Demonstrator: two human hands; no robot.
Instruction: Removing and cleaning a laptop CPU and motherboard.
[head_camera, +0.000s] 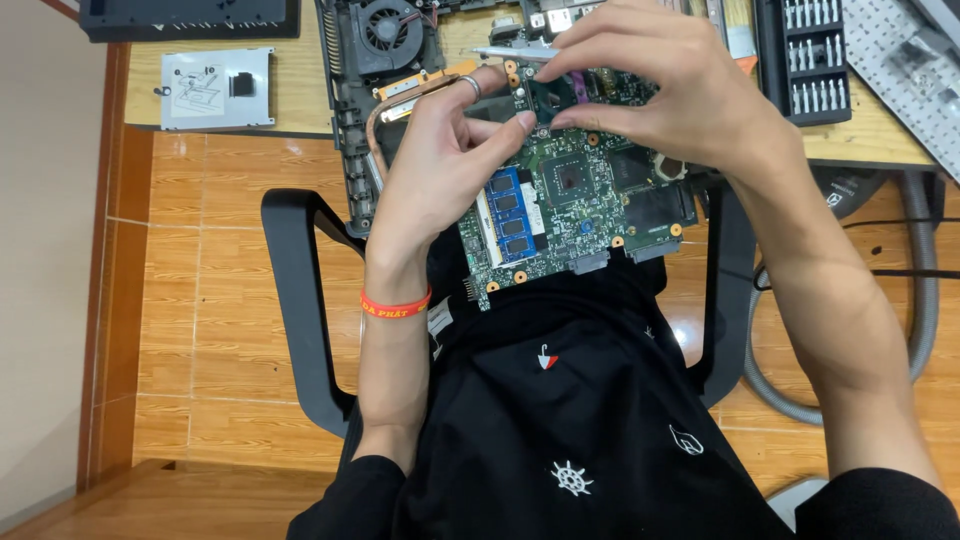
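Green circuit board (570, 205) sits tilted over my lap, its top edge at the table (300, 95) rim, carried between both hands. My left hand (440, 165) grips the board's left side, thumb across its face beside the blue memory module (512, 213), fingers curled behind. My right hand (650, 85) comes over the top edge, fingertips pinched on a small dark part (555, 97) near the purple socket lever; what exactly is pinched I cannot tell. Copper heat pipe (400, 100) and fan (385, 30) lie in the opened laptop chassis (350, 150) just beyond. A screwdriver bit rack (812, 55) rests to the right. Judgement: the step in hand is working the part at the board's upper edge. Next move calls for a steady left grip and a light, straight pull.
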